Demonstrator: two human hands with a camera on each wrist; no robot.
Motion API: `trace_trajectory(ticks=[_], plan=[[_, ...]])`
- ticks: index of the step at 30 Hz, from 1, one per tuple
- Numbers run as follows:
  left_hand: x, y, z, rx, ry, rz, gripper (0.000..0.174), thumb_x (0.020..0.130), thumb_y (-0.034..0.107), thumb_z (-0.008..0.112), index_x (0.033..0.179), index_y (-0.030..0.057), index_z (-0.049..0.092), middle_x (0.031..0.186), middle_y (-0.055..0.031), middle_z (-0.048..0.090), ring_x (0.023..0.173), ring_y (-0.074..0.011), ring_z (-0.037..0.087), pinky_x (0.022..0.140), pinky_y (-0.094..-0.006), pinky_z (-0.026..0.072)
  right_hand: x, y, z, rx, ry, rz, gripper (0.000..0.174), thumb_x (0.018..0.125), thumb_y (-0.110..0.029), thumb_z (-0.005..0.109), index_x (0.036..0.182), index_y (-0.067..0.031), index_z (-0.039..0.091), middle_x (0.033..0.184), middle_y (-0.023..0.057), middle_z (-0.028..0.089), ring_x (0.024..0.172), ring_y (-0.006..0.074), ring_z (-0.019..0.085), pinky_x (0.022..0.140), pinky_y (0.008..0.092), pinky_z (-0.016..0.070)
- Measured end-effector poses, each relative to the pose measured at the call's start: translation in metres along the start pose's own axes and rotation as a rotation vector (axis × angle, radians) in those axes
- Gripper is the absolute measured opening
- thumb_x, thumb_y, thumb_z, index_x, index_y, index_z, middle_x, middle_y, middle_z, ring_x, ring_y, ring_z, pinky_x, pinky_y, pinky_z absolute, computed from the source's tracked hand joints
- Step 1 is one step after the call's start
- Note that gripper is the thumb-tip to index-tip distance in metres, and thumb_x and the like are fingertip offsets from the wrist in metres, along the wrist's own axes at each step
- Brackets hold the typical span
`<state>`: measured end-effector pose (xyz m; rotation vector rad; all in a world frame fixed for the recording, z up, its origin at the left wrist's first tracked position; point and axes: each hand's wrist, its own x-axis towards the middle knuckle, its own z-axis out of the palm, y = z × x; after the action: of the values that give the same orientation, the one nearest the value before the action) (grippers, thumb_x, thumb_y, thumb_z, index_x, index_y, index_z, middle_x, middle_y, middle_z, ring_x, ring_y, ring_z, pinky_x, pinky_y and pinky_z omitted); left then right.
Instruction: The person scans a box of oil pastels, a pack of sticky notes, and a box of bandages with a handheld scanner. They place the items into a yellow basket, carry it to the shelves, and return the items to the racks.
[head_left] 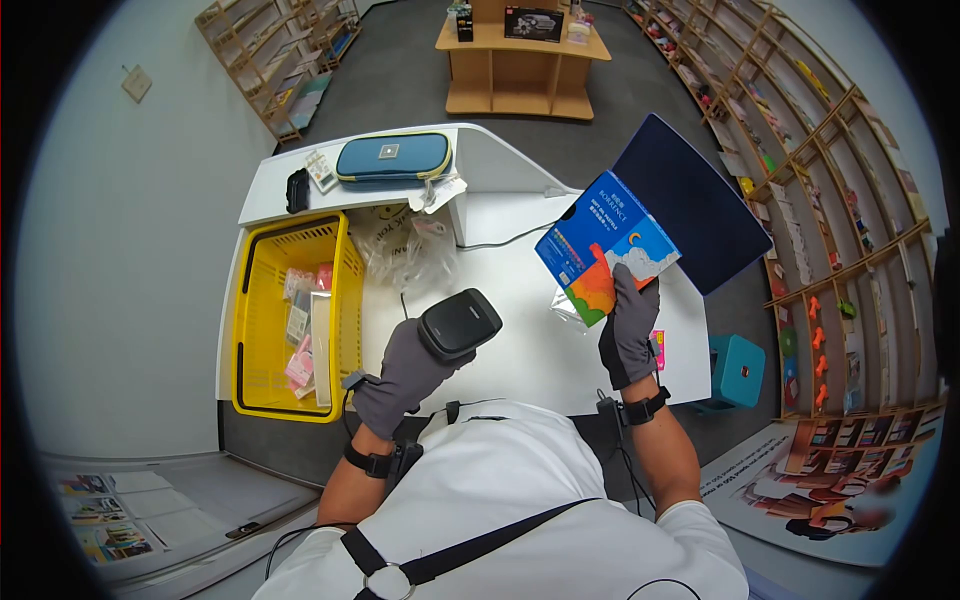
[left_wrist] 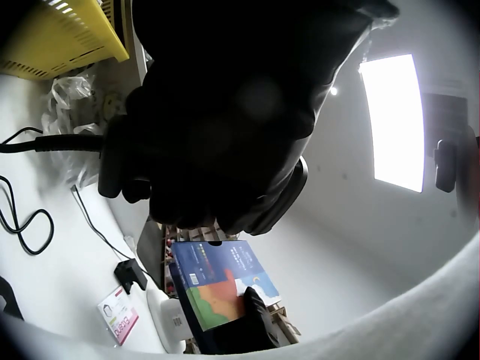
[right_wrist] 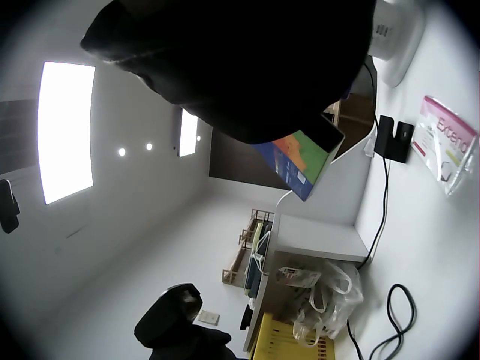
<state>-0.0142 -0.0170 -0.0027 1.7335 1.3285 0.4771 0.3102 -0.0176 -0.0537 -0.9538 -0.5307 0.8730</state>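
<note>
Ceiling light (left_wrist: 394,124) L/R wrist cams only; pastel box (head_left: 598,232) all 3.

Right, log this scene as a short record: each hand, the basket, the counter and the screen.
Left hand: gloved, grips a black handheld device
Right hand: gloved, holds a blue printed box
Basket: yellow, at the person's left, with packaged items inside
Counter: white; clear plastic bag beside the basket
Raised shelf: blue zipped case
Screen: dark, partly behind the box
</note>
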Motion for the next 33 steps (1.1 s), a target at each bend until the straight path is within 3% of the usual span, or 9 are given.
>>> trace_trajectory(ticks=[14,17,22,25,26,29,33], plan=[[-0.001,-0.01,0.002,-0.153,-0.01,0.035,0.03,0.084,0.012,0.088,0.106,0.0016,0.072,0.081,-0.0035,0.073,0.068,-0.0119,0.065,0.064,-0.0307,0.0542,-0.005,-0.004,0.005,0.023,-0.001,-0.001,0.036,0.105,-0.011,0.066,0.138,-0.0014,0.055,0.128,0.0095,0.067,0.116,0.0201,0.067,0.105,0.036,0.0538],[-0.001,-0.011,0.001,-0.042,0.02,0.113,0.027,0.084,0.03,0.086,0.084,0.0055,0.075,0.062,-0.0067,0.069,0.055,-0.0213,0.065,0.059,-0.0365,0.0519,-0.007,-0.009,0.011,0.043,0.014,-0.005,0.032,0.105,-0.009,0.067,0.134,-0.0019,0.056,0.126,0.0086,0.068,0.113,0.0191,0.068,0.103,0.0351,0.0554],[-0.003,-0.01,-0.001,0.014,-0.008,0.015,0.029,0.083,0.032,0.087,0.085,0.0059,0.075,0.062,-0.0073,0.068,0.055,-0.0235,0.065,0.06,-0.0371,0.0535,-0.011,-0.009,0.012,0.038,0.003,-0.017,0.032,0.105,-0.01,0.068,0.134,-0.0022,0.056,0.126,0.0085,0.068,0.113,0.0191,0.068,0.101,0.0345,0.0562],[-0.006,-0.015,0.001,0.058,0.031,0.072,0.034,0.081,0.018,0.09,0.107,0.0021,0.076,0.087,-0.0081,0.077,0.073,-0.0164,0.07,0.072,-0.0332,0.0581,-0.011,-0.003,0.005,-0.018,0.021,-0.015,0.036,0.107,-0.013,0.065,0.139,-0.0016,0.054,0.13,0.0088,0.066,0.117,0.0198,0.067,0.104,0.0355,0.0549],[-0.009,-0.015,0.0,0.052,0.056,0.049,0.034,0.081,0.018,0.09,0.107,0.0021,0.076,0.087,-0.0081,0.077,0.073,-0.0164,0.07,0.072,-0.0332,0.0581,-0.011,0.0,0.006,-0.041,0.02,-0.007,0.037,0.108,-0.015,0.063,0.141,-0.0013,0.053,0.132,0.009,0.065,0.119,0.0202,0.066,0.105,0.0361,0.0543],[-0.015,0.004,-0.007,-0.011,-0.099,-0.165,0.038,0.082,0.021,0.091,0.112,0.0032,0.077,0.092,-0.0075,0.079,0.081,-0.0152,0.072,0.079,-0.0334,0.0592,-0.019,0.002,0.008,-0.023,0.03,0.046,0.04,0.11,-0.022,0.061,0.144,-0.0038,0.05,0.135,0.0085,0.064,0.12,0.0204,0.066,0.105,0.0357,0.0547],[-0.02,-0.016,-0.005,-0.27,0.001,-0.101,0.043,0.083,0.019,0.091,0.12,0.0042,0.075,0.099,-0.0049,0.079,0.086,-0.0129,0.072,0.081,-0.0317,0.0594,-0.019,0.012,0.013,0.084,-0.021,0.254,0.039,0.111,-0.031,0.06,0.141,-0.0064,0.053,0.132,0.0069,0.064,0.114,0.0206,0.067,0.101,0.0358,0.0558]])
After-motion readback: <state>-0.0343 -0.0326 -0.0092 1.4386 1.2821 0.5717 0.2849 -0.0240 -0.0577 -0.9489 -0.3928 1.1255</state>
